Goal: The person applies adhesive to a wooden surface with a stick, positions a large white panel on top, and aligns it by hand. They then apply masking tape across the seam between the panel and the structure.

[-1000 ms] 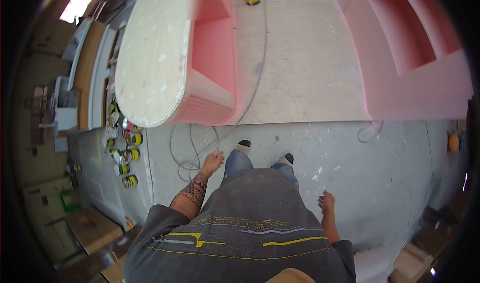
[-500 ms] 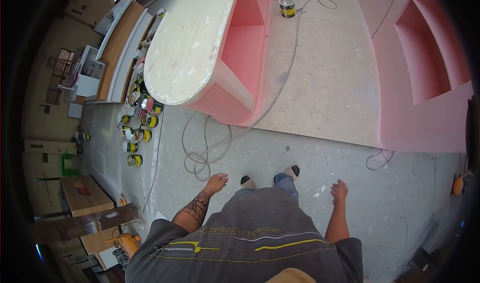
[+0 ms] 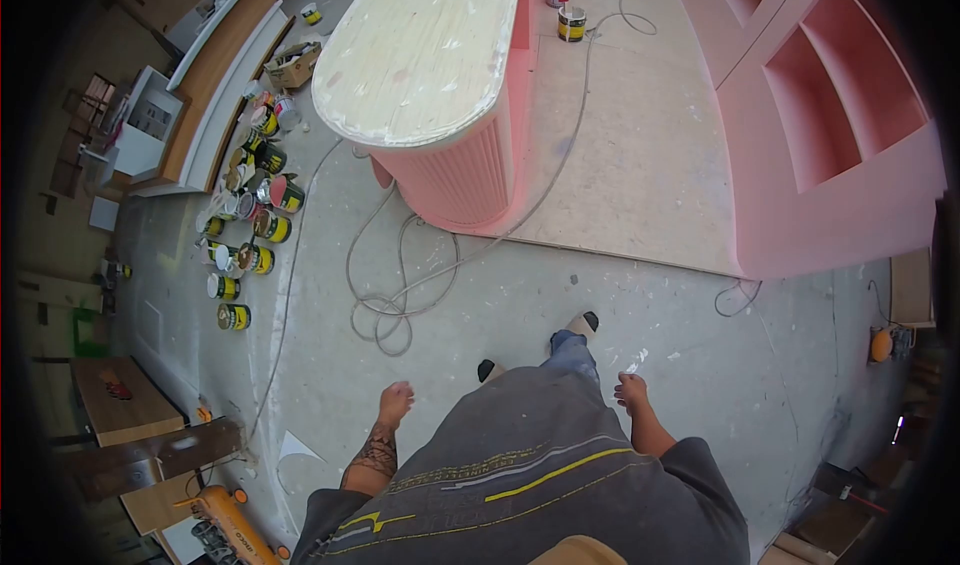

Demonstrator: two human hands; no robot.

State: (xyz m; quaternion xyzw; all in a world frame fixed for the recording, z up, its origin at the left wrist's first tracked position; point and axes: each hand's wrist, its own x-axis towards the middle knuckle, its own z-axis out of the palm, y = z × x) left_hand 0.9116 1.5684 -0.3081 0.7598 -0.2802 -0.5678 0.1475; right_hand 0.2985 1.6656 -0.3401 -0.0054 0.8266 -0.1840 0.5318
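My left hand hangs over the grey floor, left of my body, with its fingers curled in and nothing visible in them. On the other side, my right hand is also above the floor, its fingers bent and close together, holding nothing that I can see. Neither hand touches any object. Ahead stands a pink fluted counter with a rounded, whitish top. A grey hose lies in loops on the floor between my left hand and the counter.
Several paint cans stand in a cluster at the left. Another can is on the beige board. Pink shelving rises at the right. An orange compressor sits at the lower left.
The view has shifted, bringing the rounded counter front and the can cluster into fuller sight. My left hand is lower and further left; my right hand has moved inward. One foot is further forward.
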